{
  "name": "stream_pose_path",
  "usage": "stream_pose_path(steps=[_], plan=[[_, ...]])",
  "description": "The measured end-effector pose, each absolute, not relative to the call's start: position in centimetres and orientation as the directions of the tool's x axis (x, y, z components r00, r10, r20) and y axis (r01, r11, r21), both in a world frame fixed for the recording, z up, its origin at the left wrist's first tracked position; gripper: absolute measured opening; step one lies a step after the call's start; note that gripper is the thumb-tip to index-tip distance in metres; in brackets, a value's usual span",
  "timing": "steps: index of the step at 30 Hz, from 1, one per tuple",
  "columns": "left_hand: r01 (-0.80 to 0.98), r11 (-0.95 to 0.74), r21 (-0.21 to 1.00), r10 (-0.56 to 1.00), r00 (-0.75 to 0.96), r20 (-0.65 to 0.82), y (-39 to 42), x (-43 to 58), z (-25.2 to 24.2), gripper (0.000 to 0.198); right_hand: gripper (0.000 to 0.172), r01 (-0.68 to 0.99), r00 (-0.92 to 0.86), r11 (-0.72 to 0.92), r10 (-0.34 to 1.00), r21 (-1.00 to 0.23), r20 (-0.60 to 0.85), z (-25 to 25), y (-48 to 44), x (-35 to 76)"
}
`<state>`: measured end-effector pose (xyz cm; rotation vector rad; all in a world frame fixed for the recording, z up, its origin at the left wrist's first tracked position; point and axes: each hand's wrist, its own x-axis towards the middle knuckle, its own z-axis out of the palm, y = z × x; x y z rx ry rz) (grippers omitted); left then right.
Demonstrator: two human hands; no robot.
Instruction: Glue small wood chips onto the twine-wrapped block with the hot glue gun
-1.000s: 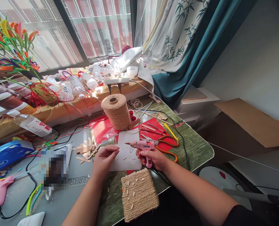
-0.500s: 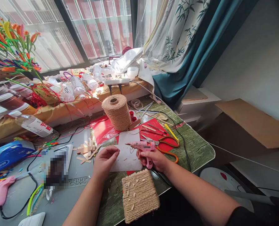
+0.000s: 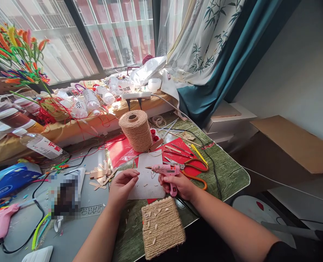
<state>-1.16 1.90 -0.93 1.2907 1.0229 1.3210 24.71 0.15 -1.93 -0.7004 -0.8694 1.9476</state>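
In my right hand (image 3: 179, 183) is a pink hot glue gun (image 3: 165, 169), its metal nozzle pointing left. My left hand (image 3: 125, 183) faces that nozzle with thumb and fingertips pinched together; whatever they hold is too small to name. Beneath both hands lies a white sheet (image 3: 147, 191) with a few small pale chips on it. Closer to me, at the table's edge, sits a square piece wrapped in twine (image 3: 164, 231), with several small wood chips scattered on its top. Orange-handled scissors (image 3: 195, 167) lie just beyond my right hand.
A large twine spool (image 3: 136, 131) stands behind the white sheet. Craft sticks (image 3: 103, 174) are piled left, near a second pink glue gun (image 3: 3, 222). Red sheets (image 3: 120, 151), pencils and a yellow cutter (image 3: 199, 153) lie around. Black cords cross the table; bottles crowd the sill.
Both hands keep nearly the same pose, left pinched and right around the glue gun. The whole view has shifted very slightly.
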Motion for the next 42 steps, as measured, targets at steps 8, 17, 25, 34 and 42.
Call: stream_pose_path(steps=[8,17,25,34,42], plan=[[-0.149,-0.137,0.979,0.988,0.051,0.146,1.9,-1.2,-1.0,0.012,0.032,-0.481,-0.473,-0.372,0.873,-0.794,-0.122,-1.9,0.1,24.7],[-0.116,-0.138,0.984,0.988,0.059,0.146,1.9,-1.0,-0.6,0.013,0.027,-0.485,-0.464,-0.357,0.879,-0.798,-0.111,-2.0,0.1,24.7],[-0.049,-0.127,0.991,0.989,0.066,0.13,1.6,-0.9,-0.3,0.016,0.024,-0.495,-0.461,-0.36,0.88,-0.791,-0.113,-1.7,0.1,24.6],[0.039,-0.094,0.995,0.995,0.048,0.093,1.5,-1.3,-0.8,0.018,0.023,-0.492,-0.473,-0.38,0.872,-0.783,-0.126,-1.7,0.0,24.7],[0.485,-0.391,0.782,0.917,0.137,0.373,1.2,-1.6,1.1,0.006,0.027,-0.404,-0.514,-0.328,0.854,-0.854,-0.085,-2.2,-0.2,24.7]])
